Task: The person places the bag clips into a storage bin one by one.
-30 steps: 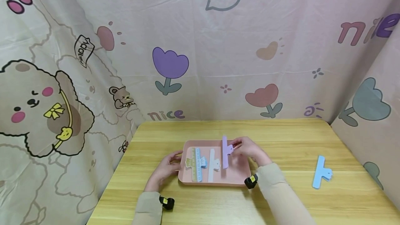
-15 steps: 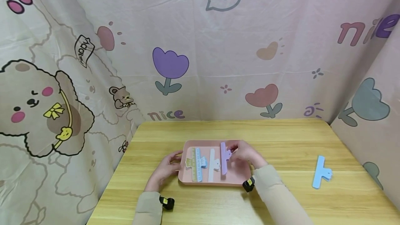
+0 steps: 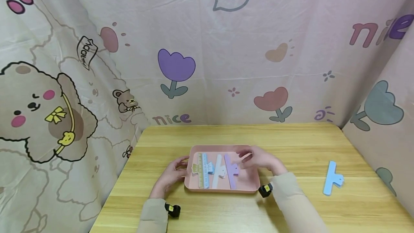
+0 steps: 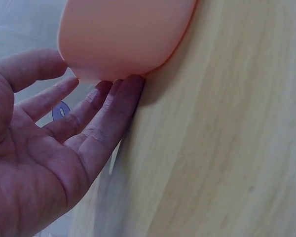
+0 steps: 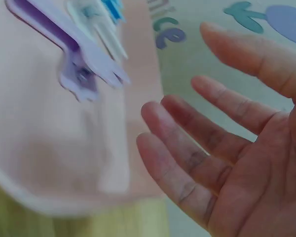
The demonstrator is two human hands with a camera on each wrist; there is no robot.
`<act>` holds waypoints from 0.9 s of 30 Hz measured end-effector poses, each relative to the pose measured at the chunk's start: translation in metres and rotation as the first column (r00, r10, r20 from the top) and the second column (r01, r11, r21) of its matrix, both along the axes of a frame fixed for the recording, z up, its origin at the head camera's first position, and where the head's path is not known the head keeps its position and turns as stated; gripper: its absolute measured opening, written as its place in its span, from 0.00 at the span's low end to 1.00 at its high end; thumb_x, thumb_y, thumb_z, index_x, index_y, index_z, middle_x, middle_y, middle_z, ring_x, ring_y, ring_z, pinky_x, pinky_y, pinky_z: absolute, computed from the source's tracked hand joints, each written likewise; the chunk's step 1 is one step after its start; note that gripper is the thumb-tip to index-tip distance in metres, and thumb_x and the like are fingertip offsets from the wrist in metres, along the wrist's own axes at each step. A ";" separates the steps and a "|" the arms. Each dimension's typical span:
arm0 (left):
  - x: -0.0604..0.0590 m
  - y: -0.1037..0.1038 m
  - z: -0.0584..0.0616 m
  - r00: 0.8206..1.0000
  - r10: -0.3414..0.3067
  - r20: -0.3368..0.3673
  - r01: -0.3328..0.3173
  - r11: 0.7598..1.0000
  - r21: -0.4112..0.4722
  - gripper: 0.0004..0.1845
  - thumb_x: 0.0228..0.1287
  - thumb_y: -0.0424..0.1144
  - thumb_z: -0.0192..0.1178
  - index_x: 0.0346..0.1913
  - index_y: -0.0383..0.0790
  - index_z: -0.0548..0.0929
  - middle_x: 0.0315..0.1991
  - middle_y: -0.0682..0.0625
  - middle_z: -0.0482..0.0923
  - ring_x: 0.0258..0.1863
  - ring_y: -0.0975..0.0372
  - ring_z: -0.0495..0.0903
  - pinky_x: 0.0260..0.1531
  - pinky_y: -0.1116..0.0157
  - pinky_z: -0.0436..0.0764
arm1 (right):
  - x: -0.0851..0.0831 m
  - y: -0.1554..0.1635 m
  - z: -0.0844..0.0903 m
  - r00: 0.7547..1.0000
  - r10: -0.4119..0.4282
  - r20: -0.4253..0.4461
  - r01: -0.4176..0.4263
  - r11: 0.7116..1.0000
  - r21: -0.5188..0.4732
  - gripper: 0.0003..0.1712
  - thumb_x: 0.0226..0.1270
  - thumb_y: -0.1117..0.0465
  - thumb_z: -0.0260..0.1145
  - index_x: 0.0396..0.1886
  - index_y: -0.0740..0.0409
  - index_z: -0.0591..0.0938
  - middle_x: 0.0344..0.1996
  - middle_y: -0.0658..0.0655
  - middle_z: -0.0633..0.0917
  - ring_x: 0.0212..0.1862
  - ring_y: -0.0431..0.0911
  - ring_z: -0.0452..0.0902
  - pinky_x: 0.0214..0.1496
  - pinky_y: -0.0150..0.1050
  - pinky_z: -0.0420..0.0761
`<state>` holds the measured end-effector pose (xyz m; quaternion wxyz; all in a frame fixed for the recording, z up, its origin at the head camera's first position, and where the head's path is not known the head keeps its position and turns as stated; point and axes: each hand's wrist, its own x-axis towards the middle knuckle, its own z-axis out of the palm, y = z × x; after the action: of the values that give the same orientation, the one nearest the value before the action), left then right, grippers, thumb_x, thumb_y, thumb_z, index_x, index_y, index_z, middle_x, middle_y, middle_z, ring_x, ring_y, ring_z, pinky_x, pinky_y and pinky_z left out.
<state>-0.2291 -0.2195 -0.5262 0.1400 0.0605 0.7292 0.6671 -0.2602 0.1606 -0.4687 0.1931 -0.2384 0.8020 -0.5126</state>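
Note:
A pink tray (image 3: 247,182) stands on the wooden table with a row of clips in it. The purple clip (image 3: 231,171) lies furthest right, slightly slanted, beside a white clip (image 3: 218,171). Left of these are a light blue clip (image 3: 205,175) and a yellowish clip (image 3: 200,175), both with ruler-like marks. My right hand (image 5: 251,148) hovers over the tray's right part, fingers spread and holding nothing, apart from the purple clip (image 5: 64,34). At the tray's left end, my left hand (image 4: 54,143) touches the wall (image 4: 123,39) with its extended fingertips, palm turned up.
Another light blue clip (image 3: 333,178) lies on the table (image 3: 291,204) at the far right. Printed cloth (image 3: 213,64) hangs behind the table and along both sides. A black wrist camera (image 3: 266,190) sits near the tray's front right corner.
My right hand lowered the purple clip into the tray, let it go and drew back a little to the right. The white clip is now slightly tilted. My left hand stayed still.

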 end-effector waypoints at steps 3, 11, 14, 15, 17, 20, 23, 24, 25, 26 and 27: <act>0.000 0.000 0.000 1.000 0.003 0.012 -0.003 1.000 0.007 0.37 0.57 0.19 0.56 0.72 0.29 0.60 0.62 0.26 0.64 0.52 0.45 0.77 0.47 0.52 0.82 | 0.002 0.015 0.004 0.999 -0.032 0.005 0.032 0.998 -0.045 0.36 0.55 0.69 0.74 0.64 0.73 0.72 0.54 0.74 0.76 0.53 0.68 0.75 0.53 0.44 0.81; 0.000 0.002 0.002 1.000 -0.001 0.018 0.001 1.000 0.012 0.38 0.57 0.19 0.56 0.73 0.29 0.59 0.63 0.26 0.64 0.52 0.44 0.77 0.48 0.52 0.82 | 0.015 0.059 0.012 0.992 -0.127 -0.012 0.125 0.988 -0.092 0.35 0.58 0.68 0.72 0.64 0.73 0.70 0.56 0.72 0.76 0.55 0.68 0.75 0.52 0.41 0.81; 0.000 0.002 0.003 1.000 0.004 0.020 -0.004 1.000 0.009 0.38 0.57 0.19 0.56 0.72 0.29 0.59 0.63 0.26 0.64 0.52 0.44 0.77 0.48 0.52 0.82 | 0.021 0.076 0.014 0.984 -0.175 -0.018 0.173 0.981 -0.082 0.37 0.58 0.65 0.73 0.66 0.72 0.69 0.57 0.71 0.75 0.55 0.66 0.75 0.51 0.39 0.80; 0.000 0.002 0.003 1.000 0.005 0.020 -0.005 1.000 0.008 0.38 0.57 0.19 0.56 0.72 0.29 0.59 0.63 0.26 0.64 0.52 0.44 0.77 0.48 0.52 0.82 | 0.023 0.081 0.015 0.980 -0.197 -0.019 0.195 0.978 -0.076 0.38 0.59 0.64 0.73 0.66 0.71 0.69 0.58 0.71 0.75 0.56 0.65 0.75 0.52 0.38 0.80; 0.000 0.002 0.003 1.000 0.005 0.020 -0.006 1.000 0.009 0.38 0.57 0.19 0.56 0.72 0.28 0.59 0.63 0.26 0.64 0.52 0.43 0.77 0.48 0.51 0.82 | 0.027 0.092 0.016 0.974 -0.226 -0.024 0.224 0.972 -0.063 0.38 0.60 0.63 0.72 0.67 0.71 0.68 0.59 0.72 0.74 0.56 0.64 0.75 0.52 0.39 0.80; 0.001 0.002 0.004 1.000 0.005 0.018 -0.005 1.000 0.009 0.38 0.56 0.18 0.55 0.73 0.28 0.59 0.63 0.26 0.64 0.52 0.43 0.76 0.48 0.51 0.81 | 0.034 0.106 0.015 0.963 -0.266 -0.036 0.264 0.964 -0.037 0.39 0.61 0.61 0.71 0.68 0.70 0.67 0.60 0.73 0.73 0.57 0.63 0.74 0.52 0.40 0.80; 0.001 0.002 0.005 1.000 0.000 0.013 0.000 1.000 0.009 0.39 0.56 0.18 0.55 0.73 0.27 0.58 0.63 0.25 0.63 0.52 0.43 0.76 0.48 0.50 0.81 | 0.042 0.118 0.012 0.957 -0.285 -0.043 0.285 0.958 -0.015 0.40 0.62 0.60 0.71 0.69 0.71 0.65 0.61 0.75 0.71 0.58 0.64 0.73 0.52 0.39 0.80; 0.001 0.002 0.005 1.000 -0.001 0.012 0.001 1.000 0.010 0.39 0.56 0.18 0.55 0.73 0.27 0.58 0.63 0.25 0.63 0.52 0.43 0.76 0.48 0.50 0.81 | 0.044 0.122 0.010 0.956 -0.289 -0.048 0.289 0.957 -0.011 0.40 0.63 0.60 0.70 0.69 0.71 0.65 0.61 0.76 0.70 0.58 0.65 0.73 0.51 0.39 0.80; 0.001 0.002 0.005 1.000 -0.001 0.012 0.001 1.000 0.011 0.39 0.56 0.18 0.55 0.73 0.27 0.58 0.63 0.25 0.63 0.52 0.43 0.76 0.48 0.50 0.81 | 0.047 0.126 0.009 0.953 -0.299 -0.049 0.299 0.954 -0.009 0.40 0.63 0.61 0.70 0.70 0.71 0.64 0.61 0.76 0.70 0.58 0.66 0.72 0.51 0.38 0.80; 0.001 0.002 0.006 1.000 -0.002 0.014 0.002 1.000 0.013 0.39 0.56 0.18 0.55 0.73 0.27 0.58 0.63 0.25 0.63 0.51 0.43 0.76 0.48 0.50 0.81 | 0.049 0.130 0.008 0.950 -0.307 -0.054 0.308 0.951 -0.002 0.40 0.63 0.61 0.70 0.70 0.71 0.64 0.61 0.77 0.69 0.58 0.66 0.72 0.50 0.36 0.80; 0.001 0.002 0.005 1.000 -0.003 0.014 0.002 1.000 0.013 0.39 0.56 0.18 0.55 0.73 0.27 0.58 0.63 0.25 0.63 0.52 0.43 0.76 0.48 0.51 0.81 | 0.052 0.134 0.007 0.946 -0.320 -0.058 0.321 0.947 0.003 0.40 0.63 0.61 0.70 0.70 0.71 0.63 0.62 0.77 0.68 0.59 0.67 0.71 0.50 0.35 0.80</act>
<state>-0.2282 -0.2176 -0.5208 0.1454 0.0578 0.7238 0.6720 -0.2086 0.2948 -0.4621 0.0862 -0.1182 0.8384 -0.5251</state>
